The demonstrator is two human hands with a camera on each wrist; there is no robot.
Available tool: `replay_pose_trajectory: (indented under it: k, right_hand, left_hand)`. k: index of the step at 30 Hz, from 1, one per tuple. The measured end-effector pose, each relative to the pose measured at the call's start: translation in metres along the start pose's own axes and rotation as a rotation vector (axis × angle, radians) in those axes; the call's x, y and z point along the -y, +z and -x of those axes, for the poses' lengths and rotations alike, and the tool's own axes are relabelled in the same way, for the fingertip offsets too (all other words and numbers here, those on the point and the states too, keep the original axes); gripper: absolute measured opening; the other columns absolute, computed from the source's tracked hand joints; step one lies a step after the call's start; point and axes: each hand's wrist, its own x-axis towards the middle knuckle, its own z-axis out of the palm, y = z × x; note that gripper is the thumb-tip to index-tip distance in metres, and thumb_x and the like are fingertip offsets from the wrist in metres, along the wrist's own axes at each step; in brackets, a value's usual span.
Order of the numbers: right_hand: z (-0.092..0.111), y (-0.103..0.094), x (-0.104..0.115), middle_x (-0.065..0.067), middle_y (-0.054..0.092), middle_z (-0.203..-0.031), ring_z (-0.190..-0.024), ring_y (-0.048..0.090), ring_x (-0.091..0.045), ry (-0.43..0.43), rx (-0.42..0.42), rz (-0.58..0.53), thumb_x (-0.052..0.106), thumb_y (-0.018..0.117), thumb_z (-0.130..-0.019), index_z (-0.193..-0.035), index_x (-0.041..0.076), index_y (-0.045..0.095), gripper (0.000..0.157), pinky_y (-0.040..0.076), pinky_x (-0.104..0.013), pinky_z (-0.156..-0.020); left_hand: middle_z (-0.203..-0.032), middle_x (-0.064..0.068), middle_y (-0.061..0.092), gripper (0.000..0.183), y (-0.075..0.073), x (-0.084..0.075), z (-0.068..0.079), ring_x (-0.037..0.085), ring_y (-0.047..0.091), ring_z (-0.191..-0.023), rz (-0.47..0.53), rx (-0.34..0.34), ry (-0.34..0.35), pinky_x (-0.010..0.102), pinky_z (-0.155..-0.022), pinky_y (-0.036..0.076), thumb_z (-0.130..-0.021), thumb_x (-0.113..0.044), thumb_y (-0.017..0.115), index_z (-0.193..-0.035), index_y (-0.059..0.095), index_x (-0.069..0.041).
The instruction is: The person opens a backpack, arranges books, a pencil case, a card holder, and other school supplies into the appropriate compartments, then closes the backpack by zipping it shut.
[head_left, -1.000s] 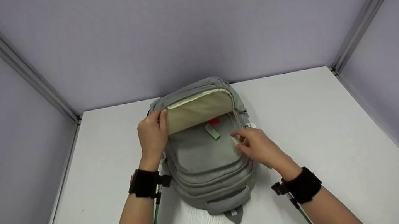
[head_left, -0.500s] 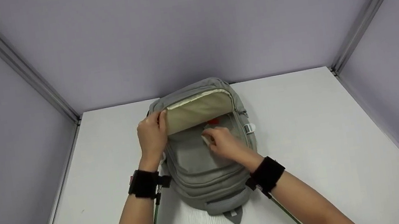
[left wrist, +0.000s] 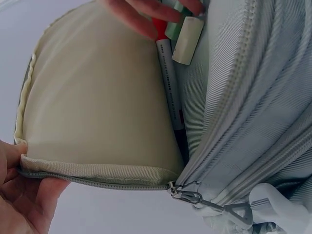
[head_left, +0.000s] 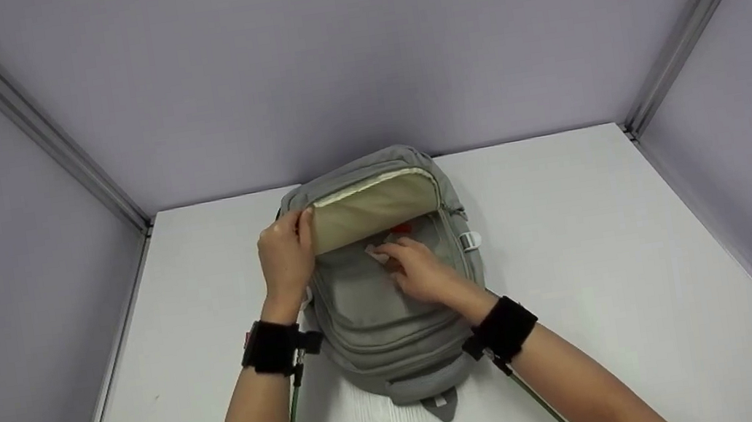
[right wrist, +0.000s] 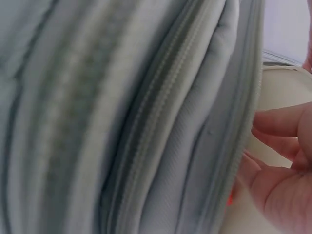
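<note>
A grey backpack (head_left: 377,299) lies on the table, its front pocket unzipped. My left hand (head_left: 288,253) pinches the edge of the pocket's beige-lined flap (left wrist: 97,97) and holds it up. My right hand (head_left: 421,271) is at the pocket opening, fingertips by a small cream block (left wrist: 188,40), thumb apart from the index finger. In the left wrist view, a small green block (left wrist: 174,30) shows behind the cream one, partly hidden by fingers. Beside them, a white marker with a red cap (left wrist: 168,83) lies along the pocket's fold. The right wrist view hides the blocks behind the pocket edge.
The backpack rests on a white table (head_left: 616,243), close to the back panel (head_left: 355,59). Grey-white panels also stand at both sides. A zipper pull (left wrist: 195,196) hangs at the flap's corner, and a white buckle (head_left: 471,240) sits on the bag's right side.
My right hand has moved left from the bag's right side to the pocket opening, bringing the cream block, which now lies near the fingertips. My left hand keeps holding the flap.
</note>
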Motion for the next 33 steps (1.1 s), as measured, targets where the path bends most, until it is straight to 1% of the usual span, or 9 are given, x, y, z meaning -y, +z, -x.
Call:
replay_pose_trajectory:
  k: [5,12,15,18,21,24,28,30,33]
  right_hand:
    - [0.005,-0.016,0.005,-0.017,0.057,-0.115,-0.100,0.061,-0.031,-0.027,-0.094,-0.046,-0.011,0.063,-0.087,-0.125,-0.001,0.060,0.040,0.051,-0.040,-0.084]
    - [0.014,-0.048,0.009,-0.013,0.056,-0.116,-0.099,0.061,-0.024,-0.044,-0.403,-0.029,0.001,0.065,-0.093,-0.125,0.001,0.059,0.032,0.051,-0.037,-0.080]
    - [0.017,-0.056,0.006,-0.014,0.052,-0.122,-0.100,0.060,-0.025,-0.056,-0.518,-0.004,0.004,0.065,-0.094,-0.133,0.002,0.053,0.040,0.051,-0.036,-0.075]
    - [0.019,-0.058,0.002,-0.015,0.046,-0.129,-0.100,0.058,-0.028,-0.053,-0.575,0.060,0.004,0.068,-0.092,-0.142,0.006,0.047,0.054,0.052,-0.038,-0.070]
    - [0.019,-0.057,-0.001,-0.015,0.046,-0.133,-0.103,0.059,-0.029,-0.030,-0.572,0.146,0.006,0.072,-0.089,-0.143,0.009,0.049,0.058,0.052,-0.039,-0.067]
    - [0.021,-0.054,-0.004,-0.013,0.053,-0.128,-0.106,0.060,-0.029,-0.006,-0.554,0.203,0.006,0.072,-0.089,-0.134,0.009,0.060,0.047,0.054,-0.039,-0.069]
    - [0.025,-0.053,-0.006,-0.012,0.061,-0.115,-0.104,0.062,-0.028,-0.009,-0.550,0.204,0.001,0.070,-0.089,-0.119,0.007,0.070,0.030,0.053,-0.041,-0.076]
    - [0.028,-0.052,-0.007,-0.012,0.063,-0.111,-0.101,0.063,-0.028,-0.018,-0.546,0.190,-0.001,0.070,-0.088,-0.112,0.007,0.073,0.026,0.053,-0.042,-0.078]
    - [0.036,-0.051,-0.008,-0.011,0.064,-0.107,-0.099,0.063,-0.027,-0.037,-0.520,0.172,-0.003,0.071,-0.087,-0.108,0.007,0.075,0.024,0.053,-0.040,-0.078]
  left_hand:
    - [-0.068,0.011,0.065,0.026,-0.002,0.000,0.001,0.023,0.057,-0.055,0.011,0.003,0.000,0.042,-0.054,0.045,-0.099,-0.018,0.062,-0.085,0.072,0.001]
    - [-0.059,0.006,0.054,0.029,-0.003,-0.003,0.002,0.018,0.044,-0.050,0.026,0.027,0.001,0.036,-0.050,0.036,-0.098,-0.016,0.063,-0.074,0.067,0.000]
    - [-0.060,0.006,0.058,0.027,-0.005,-0.005,0.003,0.017,0.047,-0.050,0.035,0.071,0.001,0.035,-0.050,0.038,-0.098,-0.016,0.062,-0.078,0.070,0.001]
    - [-0.067,0.008,0.065,0.024,-0.008,-0.007,0.005,0.017,0.053,-0.053,0.047,0.127,0.006,0.035,-0.052,0.042,-0.098,-0.017,0.062,-0.087,0.073,0.002]
    - [-0.070,0.008,0.066,0.022,-0.014,-0.008,0.009,0.016,0.054,-0.056,0.073,0.210,-0.005,0.035,-0.053,0.043,-0.098,-0.017,0.063,-0.092,0.074,0.001]
    - [-0.070,0.005,0.063,0.022,-0.023,-0.007,0.013,0.015,0.051,-0.057,0.134,0.336,-0.043,0.033,-0.054,0.041,-0.098,-0.019,0.063,-0.093,0.074,-0.001]
    - [-0.082,0.004,0.069,0.023,-0.035,-0.003,0.018,0.014,0.060,-0.069,0.256,0.530,-0.100,0.034,-0.063,0.049,-0.097,-0.023,0.065,-0.101,0.075,-0.003]
    - [-0.093,0.004,0.071,0.029,-0.039,0.001,0.021,0.016,0.065,-0.079,0.304,0.620,-0.117,0.036,-0.071,0.052,-0.094,-0.028,0.068,-0.108,0.074,-0.003]
    - [-0.102,0.007,0.072,0.040,-0.041,0.004,0.029,0.019,0.067,-0.089,0.333,0.687,-0.145,0.040,-0.077,0.054,-0.092,-0.035,0.070,-0.113,0.072,-0.001]
